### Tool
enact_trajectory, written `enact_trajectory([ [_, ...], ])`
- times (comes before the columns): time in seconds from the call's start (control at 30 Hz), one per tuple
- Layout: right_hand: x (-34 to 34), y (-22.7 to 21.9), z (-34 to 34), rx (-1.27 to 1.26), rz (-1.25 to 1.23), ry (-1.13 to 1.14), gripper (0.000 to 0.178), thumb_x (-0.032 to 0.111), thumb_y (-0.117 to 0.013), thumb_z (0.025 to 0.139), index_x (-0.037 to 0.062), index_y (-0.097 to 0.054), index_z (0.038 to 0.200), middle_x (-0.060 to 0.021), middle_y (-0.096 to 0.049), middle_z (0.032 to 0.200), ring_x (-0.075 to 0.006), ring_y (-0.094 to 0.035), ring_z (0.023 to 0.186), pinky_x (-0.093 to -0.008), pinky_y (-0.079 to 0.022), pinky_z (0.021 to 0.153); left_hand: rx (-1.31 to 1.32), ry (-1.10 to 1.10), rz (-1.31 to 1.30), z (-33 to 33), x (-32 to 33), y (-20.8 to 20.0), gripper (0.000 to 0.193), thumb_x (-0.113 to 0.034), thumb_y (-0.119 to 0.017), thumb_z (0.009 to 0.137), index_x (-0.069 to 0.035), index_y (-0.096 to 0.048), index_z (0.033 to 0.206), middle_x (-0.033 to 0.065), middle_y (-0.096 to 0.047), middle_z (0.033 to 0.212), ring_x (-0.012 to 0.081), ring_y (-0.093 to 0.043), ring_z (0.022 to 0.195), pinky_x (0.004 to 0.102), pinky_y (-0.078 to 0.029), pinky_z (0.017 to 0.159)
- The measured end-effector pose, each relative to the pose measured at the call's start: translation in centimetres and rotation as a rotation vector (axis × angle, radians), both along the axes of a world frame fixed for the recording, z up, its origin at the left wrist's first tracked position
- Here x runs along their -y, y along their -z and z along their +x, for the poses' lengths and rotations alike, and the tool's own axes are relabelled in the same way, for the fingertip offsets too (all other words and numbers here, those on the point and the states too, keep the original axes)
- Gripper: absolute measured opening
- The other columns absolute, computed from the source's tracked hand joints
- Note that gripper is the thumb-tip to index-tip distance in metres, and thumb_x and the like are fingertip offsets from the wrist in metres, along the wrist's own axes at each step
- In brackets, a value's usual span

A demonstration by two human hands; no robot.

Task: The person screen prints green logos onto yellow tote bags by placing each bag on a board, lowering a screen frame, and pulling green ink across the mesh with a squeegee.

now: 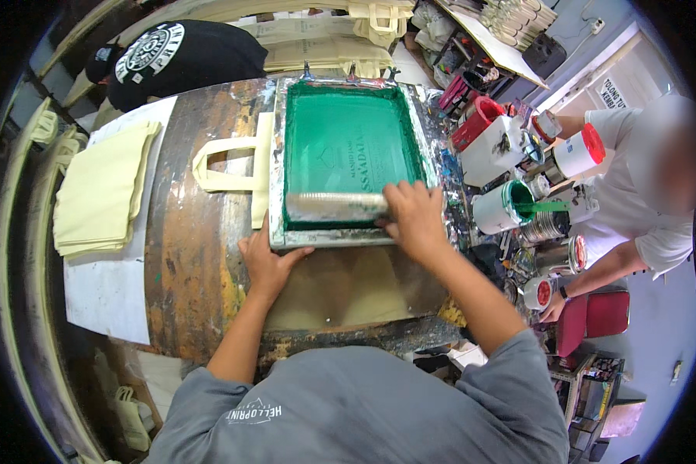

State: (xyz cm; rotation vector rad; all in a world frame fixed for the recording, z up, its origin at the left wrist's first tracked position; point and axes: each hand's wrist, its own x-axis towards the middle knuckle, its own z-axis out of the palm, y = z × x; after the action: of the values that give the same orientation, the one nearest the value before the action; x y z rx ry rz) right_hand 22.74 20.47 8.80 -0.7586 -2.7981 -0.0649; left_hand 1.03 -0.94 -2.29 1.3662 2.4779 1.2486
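A screen-printing frame (pixel 339 237) lies on the table before me, its mesh (pixel 325 116) coated with green ink. My right hand (pixel 416 216) grips a squeegee (pixel 336 207), blurred by motion, that lies crosswise near the frame's front end. At the frame's near left corner, my left hand (pixel 267 259) holds the edge, thumb along the front rail and fingers at the left side. From under the frame's left side sticks out a cream tote bag (pixel 262 166), its looped handle pointing left; the rest of the bag is hidden.
Cream bags (pixel 104 189) are stacked on white paper (pixel 108 298) at left. Right of the frame stand ink containers, including a white pail (pixel 493 213) with green ink. A co-worker (pixel 634 155) reaches among them. Another person in black (pixel 189 66) is beyond the table's far left.
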Motion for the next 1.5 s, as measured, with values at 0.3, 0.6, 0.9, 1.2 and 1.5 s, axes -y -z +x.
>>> enact_trajectory([
  [0.3,-6.8,4.7,-6.7,-0.141,0.190,0.075,0.044,0.024,-0.090,0.075,0.0163,-0.062,0.108,-0.0034,-0.063,0.101,-0.0292,-0.059,0.102,-0.0485,-0.039,0.089,-0.061,0.041,0.011,-0.4,0.2,1.2,0.120,-0.052,-0.097,0.064,0.003,-0.048,0.158,0.0055,-0.075,0.104,0.0249,-0.059,0.092,0.0409,-0.035,0.094],
  [0.6,-23.2,3.0,-17.1,-0.002,0.130,0.094,0.059,0.034,-0.092,0.077,0.0187,-0.060,0.125,-0.0050,-0.070,0.121,-0.0313,-0.065,0.118,-0.0586,-0.045,0.092,-0.248,-0.108,-0.340,-0.5,0.8,-1.4,0.123,-0.071,-0.090,0.063,-0.002,-0.052,0.158,0.0125,-0.065,0.118,0.0279,-0.054,0.106,0.0408,-0.033,0.099],
  [0.9,-25.1,3.1,-19.6,0.025,0.151,0.084,0.064,0.033,-0.091,0.078,0.0202,-0.059,0.132,-0.0029,-0.072,0.126,-0.0298,-0.067,0.120,-0.0606,-0.046,0.096,-0.564,0.178,0.216,-14.2,-24.9,-9.5,0.095,-0.068,-0.082,0.080,-0.007,-0.058,0.149,0.0247,-0.062,0.137,0.0433,-0.057,0.130,0.0554,-0.045,0.110],
  [1.2,-22.4,3.4,-16.0,0.063,0.119,0.035,0.061,0.031,-0.091,0.078,0.0186,-0.060,0.128,-0.0024,-0.072,0.123,-0.0296,-0.068,0.117,-0.0563,-0.048,0.092,-0.765,0.138,0.119,-14.8,-30.6,-5.2,0.068,-0.073,-0.069,0.088,-0.005,-0.067,0.078,0.0113,-0.068,0.079,0.0337,-0.068,0.075,0.0470,-0.053,0.067],
  [1.5,-11.3,2.5,-8.3,0.092,0.048,0.025,0.057,0.025,-0.090,0.077,0.0154,-0.060,0.125,-0.0052,-0.070,0.115,-0.0321,-0.067,0.109,-0.0540,-0.047,0.090,-0.740,0.186,0.104,-7.9,-19.8,-5.3,0.063,-0.070,-0.073,0.086,-0.008,-0.064,0.077,0.0101,-0.065,0.075,0.0319,-0.066,0.070,0.0445,-0.052,0.065],
])
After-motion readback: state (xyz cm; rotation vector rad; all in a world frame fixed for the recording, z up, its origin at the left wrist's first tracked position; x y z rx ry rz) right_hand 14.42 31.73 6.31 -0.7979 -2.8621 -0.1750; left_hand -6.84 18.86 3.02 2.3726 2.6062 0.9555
